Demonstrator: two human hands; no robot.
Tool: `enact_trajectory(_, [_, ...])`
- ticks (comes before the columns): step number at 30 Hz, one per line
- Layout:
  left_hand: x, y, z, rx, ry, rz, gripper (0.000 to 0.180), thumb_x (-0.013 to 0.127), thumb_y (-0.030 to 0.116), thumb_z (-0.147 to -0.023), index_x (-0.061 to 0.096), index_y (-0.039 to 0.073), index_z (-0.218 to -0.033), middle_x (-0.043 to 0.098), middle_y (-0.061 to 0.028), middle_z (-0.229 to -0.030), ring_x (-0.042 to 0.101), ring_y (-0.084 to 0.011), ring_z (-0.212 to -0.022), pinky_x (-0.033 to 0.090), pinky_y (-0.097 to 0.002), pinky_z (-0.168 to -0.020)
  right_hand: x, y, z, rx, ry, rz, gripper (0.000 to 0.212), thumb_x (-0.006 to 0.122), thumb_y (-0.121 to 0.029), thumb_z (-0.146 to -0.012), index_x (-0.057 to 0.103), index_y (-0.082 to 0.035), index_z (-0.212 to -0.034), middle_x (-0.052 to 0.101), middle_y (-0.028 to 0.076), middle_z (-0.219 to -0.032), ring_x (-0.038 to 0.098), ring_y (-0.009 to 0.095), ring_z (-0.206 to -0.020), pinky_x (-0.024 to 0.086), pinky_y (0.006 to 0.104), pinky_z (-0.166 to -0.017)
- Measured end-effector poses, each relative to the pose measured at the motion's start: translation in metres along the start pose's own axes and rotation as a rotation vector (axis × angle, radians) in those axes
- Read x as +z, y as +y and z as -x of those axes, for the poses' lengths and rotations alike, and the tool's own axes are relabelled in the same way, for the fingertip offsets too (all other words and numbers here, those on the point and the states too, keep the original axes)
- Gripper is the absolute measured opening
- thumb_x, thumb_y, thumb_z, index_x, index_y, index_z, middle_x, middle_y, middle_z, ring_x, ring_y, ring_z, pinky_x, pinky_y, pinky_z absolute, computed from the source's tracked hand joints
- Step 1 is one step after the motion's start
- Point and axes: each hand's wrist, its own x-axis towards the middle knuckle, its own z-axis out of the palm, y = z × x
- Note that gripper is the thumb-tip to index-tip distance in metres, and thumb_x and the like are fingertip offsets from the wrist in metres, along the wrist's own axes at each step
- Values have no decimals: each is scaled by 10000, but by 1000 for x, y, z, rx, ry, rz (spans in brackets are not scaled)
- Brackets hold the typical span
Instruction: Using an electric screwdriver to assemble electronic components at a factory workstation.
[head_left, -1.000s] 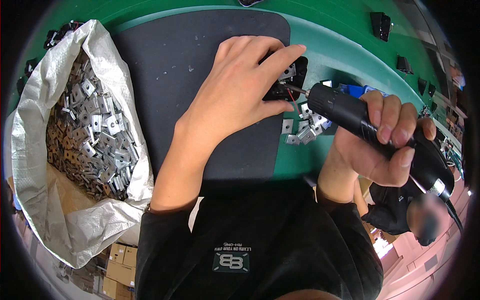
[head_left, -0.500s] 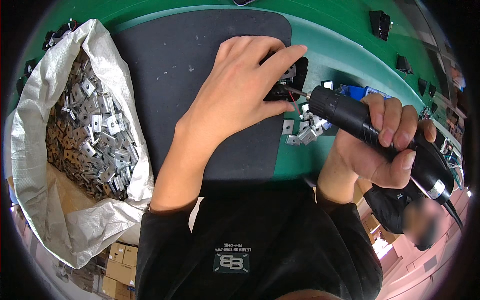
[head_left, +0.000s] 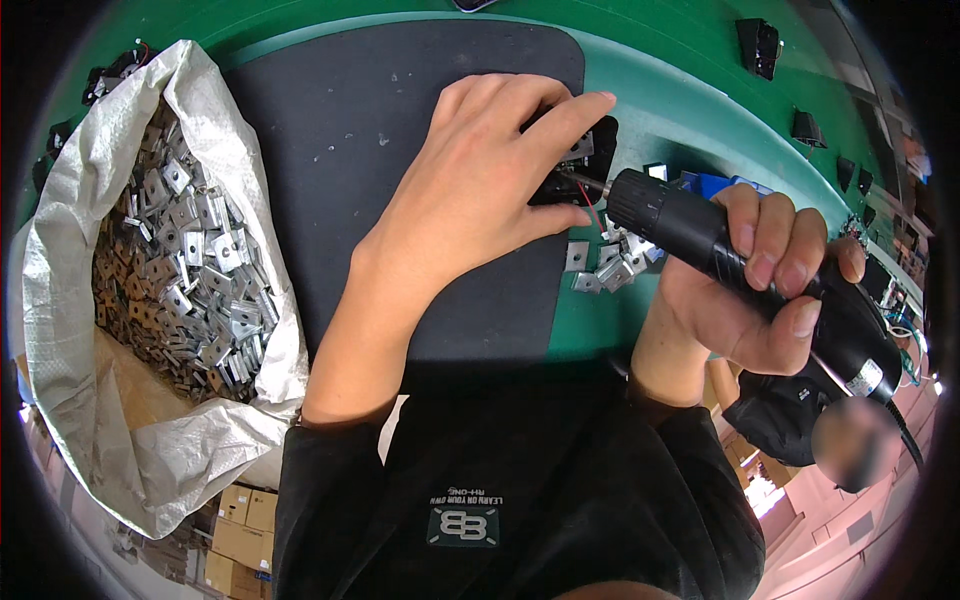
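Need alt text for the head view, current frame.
A person's right grip holds a black corded screwdriver, its bit at a black housing held in the left grip by a dark mat's edge. Small metal pieces lie on the green table nearby; at far left, a white sack holds many more.

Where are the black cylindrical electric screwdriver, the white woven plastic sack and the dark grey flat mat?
Black cylindrical electric screwdriver [head_left: 686, 231], head view: front barrel.
White woven plastic sack [head_left: 62, 290], head view: left wall.
Dark grey flat mat [head_left: 325, 210], head view: bare left area.
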Motion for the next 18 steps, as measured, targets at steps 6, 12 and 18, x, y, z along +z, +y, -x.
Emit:
enact_trajectory(6, [-2, 0, 1, 0, -2, 1, 820, 834, 250, -545, 515, 167, -1296, 531, -86, -1167, 484, -281, -1105, 338, -400, -969, 3, -10, -1, 1, 22, -59, 327, 671, -161, -720, 581, -163, -1034, 532, -53, -756, 491, 58, -671, 390, 215, -690])
enact_trajectory(12, [-10, 9, -2, 51, 73, 70, 789, 838, 263, -507, 573, 123, -1236, 543, -78, -1152, 510, -269, -1056, 354, -380, -932, -2, -26, -5, -34, 34, -178, 323, 683, -147, -704, 590, -137, -1013, 546, -53, -749, 513, 59, -643, 426, 203, -699])
enact_trajectory(18, [-8, 5, -2, 336, 238, 71, 351, 809, 241, -534, 729, 98, -844, 566, 12, -759, 535, -142, -652, 370, -275, -593, 3, -37, -9, -87, 96, -250, 352, 700, -105, -661, 582, -104, -993, 558, -54, -675, 534, 54, -602, 465, 192, -665])
